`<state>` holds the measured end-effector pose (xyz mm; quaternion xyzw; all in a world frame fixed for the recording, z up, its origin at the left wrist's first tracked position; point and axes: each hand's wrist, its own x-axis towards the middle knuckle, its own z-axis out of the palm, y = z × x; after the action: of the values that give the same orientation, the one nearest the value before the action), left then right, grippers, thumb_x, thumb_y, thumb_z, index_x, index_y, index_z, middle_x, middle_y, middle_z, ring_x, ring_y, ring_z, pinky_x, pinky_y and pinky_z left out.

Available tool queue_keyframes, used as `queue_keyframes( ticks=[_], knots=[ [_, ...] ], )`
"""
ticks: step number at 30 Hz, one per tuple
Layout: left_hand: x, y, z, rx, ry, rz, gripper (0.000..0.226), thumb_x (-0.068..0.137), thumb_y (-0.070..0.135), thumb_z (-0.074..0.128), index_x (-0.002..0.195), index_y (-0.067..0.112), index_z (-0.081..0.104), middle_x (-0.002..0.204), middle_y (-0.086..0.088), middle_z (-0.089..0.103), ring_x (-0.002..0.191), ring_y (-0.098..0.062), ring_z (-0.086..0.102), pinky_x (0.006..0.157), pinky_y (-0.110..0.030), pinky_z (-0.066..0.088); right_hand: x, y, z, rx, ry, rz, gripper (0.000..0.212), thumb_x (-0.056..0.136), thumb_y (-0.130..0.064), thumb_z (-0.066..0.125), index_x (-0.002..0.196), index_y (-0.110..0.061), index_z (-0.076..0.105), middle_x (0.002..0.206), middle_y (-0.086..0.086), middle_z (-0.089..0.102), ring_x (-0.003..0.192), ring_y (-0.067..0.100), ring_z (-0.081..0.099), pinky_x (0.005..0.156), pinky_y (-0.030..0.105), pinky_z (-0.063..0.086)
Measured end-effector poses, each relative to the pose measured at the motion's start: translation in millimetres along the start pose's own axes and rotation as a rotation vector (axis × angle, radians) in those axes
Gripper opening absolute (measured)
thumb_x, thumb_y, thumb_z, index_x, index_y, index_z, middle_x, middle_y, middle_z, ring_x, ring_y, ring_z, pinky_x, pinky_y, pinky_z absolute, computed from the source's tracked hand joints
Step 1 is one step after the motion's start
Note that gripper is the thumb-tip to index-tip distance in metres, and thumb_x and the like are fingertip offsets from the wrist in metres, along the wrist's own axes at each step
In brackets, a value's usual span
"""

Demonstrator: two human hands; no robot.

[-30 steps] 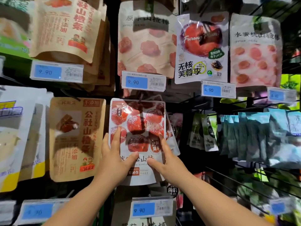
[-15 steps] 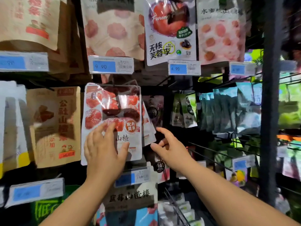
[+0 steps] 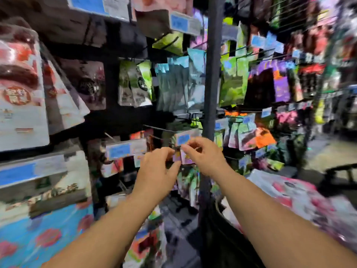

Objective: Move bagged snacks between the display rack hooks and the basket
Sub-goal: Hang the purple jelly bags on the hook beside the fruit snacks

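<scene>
The view is motion-blurred. My left hand (image 3: pixel 157 168) and my right hand (image 3: pixel 205 156) meet at the tip of a low wire hook (image 3: pixel 160 139), just under a blue price tag (image 3: pixel 183 139). A small purple snack bag (image 3: pixel 185 159) hangs there. My right thumb and forefinger pinch its top. The fingers and thumb of my left hand curl round its left edge. The red-and-white hawthorn bag (image 3: pixel 21 97) that I handled before hangs on the rack at far left.
A dark upright rack post (image 3: pixel 212 74) stands just right of my hands. Green, teal and purple bags hang on hooks around it. Pink-and-white bags (image 3: pixel 293 196) lie piled at lower right beside a dark basket-like rim (image 3: pixel 218 209). Bare floor shows at far right.
My view swung right and down. Both hands left the red-and-white hawthorn bag and moved to a lower hook, where they now pinch a small purple bag.
</scene>
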<state>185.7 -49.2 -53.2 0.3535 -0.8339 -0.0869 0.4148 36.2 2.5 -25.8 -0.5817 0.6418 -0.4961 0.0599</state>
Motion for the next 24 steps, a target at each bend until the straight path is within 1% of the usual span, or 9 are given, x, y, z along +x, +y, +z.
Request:
queue_keyframes(
  ticks=[2,4,8,10,12,16,19,21,24],
  knots=[
    [-4.7,7.4,45.6,-0.087,-0.106,-0.002,0.024,0.089,0.030,0.065,0.110,0.018,0.064,0.104,0.002,0.064,0.100,-0.024,0.056,0.088,-0.037,0.044,-8.1,35.8,-16.3,-0.044,0.041,0.085,0.020,0.094,-0.034,0.064,0.085,-0.018,0.069,0.077,-0.011,0.061,0.077,0.010,0.059,0.071,0.026,0.046],
    [-9.2,13.5,86.7,-0.160,-0.204,0.009,0.021,0.088,0.029,0.067,0.106,0.018,0.066,0.099,0.002,0.066,0.096,-0.024,0.058,0.084,-0.034,0.043,-17.4,71.3,-30.2,-0.086,0.063,0.173,0.016,0.095,-0.037,0.062,0.086,-0.023,0.065,0.076,-0.015,0.058,0.073,0.005,0.055,0.067,0.024,0.041],
    [-18.1,14.7,155.7,-0.275,-0.366,0.039,0.027,0.089,0.040,0.062,0.107,0.021,0.066,0.100,0.005,0.065,0.099,-0.021,0.057,0.089,-0.037,0.046,-33.7,127.5,-59.6,-0.219,0.118,0.296,0.016,0.094,-0.032,0.064,0.080,-0.027,0.060,0.070,-0.015,0.055,0.066,-0.002,0.050,0.060,0.021,0.036],
    [-24.1,17.8,179.6,-0.318,-0.451,0.055,0.023,0.092,0.040,0.060,0.109,0.025,0.063,0.101,0.010,0.061,0.104,-0.018,0.053,0.089,-0.035,0.045,-40.6,146.1,-76.8,-0.279,0.149,0.375,0.014,0.094,-0.031,0.065,0.080,-0.028,0.061,0.075,-0.015,0.059,0.069,0.000,0.052,0.063,0.022,0.040],
    [-28.8,21.3,199.3,-0.343,-0.509,0.078,0.023,0.093,0.040,0.058,0.112,0.027,0.061,0.101,0.012,0.055,0.108,-0.018,0.050,0.091,-0.034,0.042,-47.6,157.1,-95.8,-0.327,0.186,0.443,0.009,0.093,-0.031,0.065,0.085,-0.026,0.065,0.081,-0.015,0.063,0.075,0.007,0.056,0.071,0.028,0.044],
    [-31.9,35.6,224.7,-0.358,-0.545,0.116,0.037,0.092,0.047,0.058,0.120,0.024,0.058,0.106,0.011,0.051,0.115,-0.020,0.048,0.096,-0.031,0.038,-67.0,165.3,-129.4,-0.432,0.169,0.541,0.009,0.092,-0.031,0.067,0.089,-0.022,0.067,0.077,-0.015,0.060,0.074,0.007,0.055,0.068,0.026,0.039],
    [-29.9,48.2,232.0,-0.337,-0.559,0.117,0.050,0.093,0.050,0.055,0.135,0.024,0.047,0.131,0.009,0.045,0.131,-0.018,0.034,0.108,-0.033,0.028,-86.9,161.3,-157.5,-0.518,0.167,0.622,0.009,0.090,-0.033,0.069,0.091,-0.024,0.070,0.077,-0.012,0.060,0.071,0.007,0.055,0.059,0.022,0.040],
    [-27.0,55.1,233.8,-0.349,-0.498,0.138,0.052,0.091,0.048,0.059,0.135,0.026,0.042,0.133,0.009,0.043,0.132,-0.018,0.032,0.109,-0.034,0.026,-103.6,156.2,-180.9,-0.579,0.185,0.684,0.007,0.089,-0.036,0.070,0.090,-0.029,0.068,0.083,-0.013,0.062,0.076,0.007,0.055,0.058,0.017,0.040],
    [-24.6,65.4,234.9,-0.368,-0.462,0.175,0.058,0.090,0.044,0.061,0.140,0.029,0.037,0.140,0.009,0.039,0.136,-0.018,0.028,0.113,-0.041,0.024,-133.5,149.5,-210.7,-0.666,0.162,0.740,0.011,0.083,-0.040,0.075,0.086,-0.038,0.065,0.094,-0.019,0.063,0.088,0.002,0.056,0.077,0.024,0.041]
  ],
)
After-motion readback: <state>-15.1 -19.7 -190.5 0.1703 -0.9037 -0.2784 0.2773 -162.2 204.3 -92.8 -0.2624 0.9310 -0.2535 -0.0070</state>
